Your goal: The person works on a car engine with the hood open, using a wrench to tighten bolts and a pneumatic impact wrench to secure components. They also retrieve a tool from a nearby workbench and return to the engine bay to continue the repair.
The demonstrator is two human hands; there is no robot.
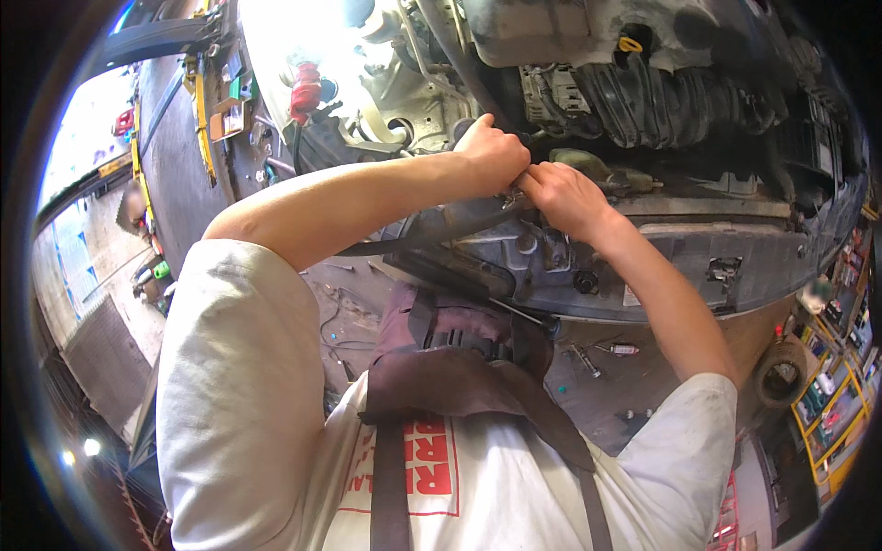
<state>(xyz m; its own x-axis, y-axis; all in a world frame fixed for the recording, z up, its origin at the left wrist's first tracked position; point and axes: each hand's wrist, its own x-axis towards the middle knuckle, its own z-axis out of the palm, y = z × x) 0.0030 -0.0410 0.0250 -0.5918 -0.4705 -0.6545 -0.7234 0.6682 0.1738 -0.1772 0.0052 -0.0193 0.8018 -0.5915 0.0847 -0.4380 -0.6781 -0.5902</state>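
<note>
My left hand (493, 154) and my right hand (565, 197) meet over the front edge of a car's engine bay. Both have their fingers curled closed, knuckle to knuckle, around something small whose shape they hide. A bit of dark metal shows just under them. The end of a dark rounded part (462, 129) peeks out beside my left fist. A black hose (418, 241) runs from below my left forearm up toward the hands. Right of my right hand sits a dull greenish-brown part (588, 167), and below it lies the car's front panel (661, 253).
A red work lamp (305, 92) with a bright glare hangs at the left of the bay. Ribbed black ducts (652, 101) and a yellow pull ring (629, 44) are at the far right. Tools (585, 360) lie on the floor; a tyre (781, 370) stands by a yellow rack (831, 409).
</note>
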